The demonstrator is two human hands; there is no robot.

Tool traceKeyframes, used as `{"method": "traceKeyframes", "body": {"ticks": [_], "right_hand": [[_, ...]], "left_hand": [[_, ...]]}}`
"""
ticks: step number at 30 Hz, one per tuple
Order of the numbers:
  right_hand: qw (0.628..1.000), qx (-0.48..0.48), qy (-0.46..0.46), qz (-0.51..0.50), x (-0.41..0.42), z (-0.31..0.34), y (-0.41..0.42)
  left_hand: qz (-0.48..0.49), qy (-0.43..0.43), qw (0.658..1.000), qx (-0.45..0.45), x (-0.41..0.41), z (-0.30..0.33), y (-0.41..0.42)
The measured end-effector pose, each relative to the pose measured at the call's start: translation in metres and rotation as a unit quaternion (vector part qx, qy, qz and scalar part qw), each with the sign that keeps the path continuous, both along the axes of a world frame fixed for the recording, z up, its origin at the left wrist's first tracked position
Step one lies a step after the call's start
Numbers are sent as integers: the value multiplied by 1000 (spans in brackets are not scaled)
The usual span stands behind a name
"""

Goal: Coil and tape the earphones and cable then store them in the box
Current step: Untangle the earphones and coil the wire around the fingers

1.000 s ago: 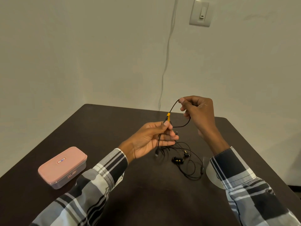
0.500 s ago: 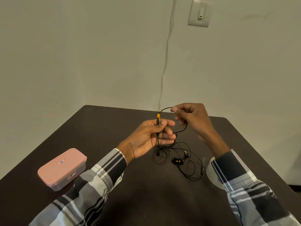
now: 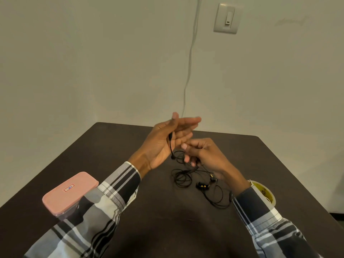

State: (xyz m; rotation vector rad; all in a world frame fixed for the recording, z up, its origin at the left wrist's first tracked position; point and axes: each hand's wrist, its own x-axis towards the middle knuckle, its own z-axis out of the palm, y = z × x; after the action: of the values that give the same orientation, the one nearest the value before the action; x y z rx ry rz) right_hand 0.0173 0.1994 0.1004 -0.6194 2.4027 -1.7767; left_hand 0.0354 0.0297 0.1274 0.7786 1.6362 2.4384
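Note:
Black earphones (image 3: 202,185) with yellow-accented buds lie in loose loops on the dark table (image 3: 167,220). My left hand (image 3: 163,144) is raised with fingers stretched out flat, and its thumb pins the plug end of the black cable (image 3: 170,144) against the palm. My right hand (image 3: 202,153) sits just below and to the right, fingers curled around the cable where it leaves the left palm. A pink-lidded box (image 3: 69,192) stands shut at the left, partly behind my left sleeve. A roll of clear tape (image 3: 264,192) rests at the right, half hidden by my right sleeve.
A pale wall rises behind the table, with a thin cable (image 3: 189,62) running down it and a switch plate (image 3: 227,18) at the upper right. The table's far edge lies just beyond my hands.
My left hand opened its fingers out flat and turned palm up, keeping the plug end under the thumb. My right hand dropped from above the left hand to below it, carrying the cable down.

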Motion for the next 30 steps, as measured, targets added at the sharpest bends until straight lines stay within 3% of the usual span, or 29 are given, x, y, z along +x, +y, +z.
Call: {"method": "traceKeyframes", "body": {"ticks": [4,8,14,23,27,30], "right_hand": [[1000,-12,-10,5,11,-11,-8],[1000,17,3,20,23,-15,-11],[999,17,41,-23,28,3,1],[992,33,101,-64,23,37,22],[988,59,126,-59,17,45,22],[983,55,159,-71,11,49,19]], "left_hand": [[41,51,998,-9,-5,15,-10],[93,97,986,-103,-9,21,-21],[133,217,899,-356,-19,10,-31],[39,150,828,-539,-29,-9,-47],[-1,143,811,-567,-27,-11,-48],[-75,126,824,-547,-15,-7,-44]]}}
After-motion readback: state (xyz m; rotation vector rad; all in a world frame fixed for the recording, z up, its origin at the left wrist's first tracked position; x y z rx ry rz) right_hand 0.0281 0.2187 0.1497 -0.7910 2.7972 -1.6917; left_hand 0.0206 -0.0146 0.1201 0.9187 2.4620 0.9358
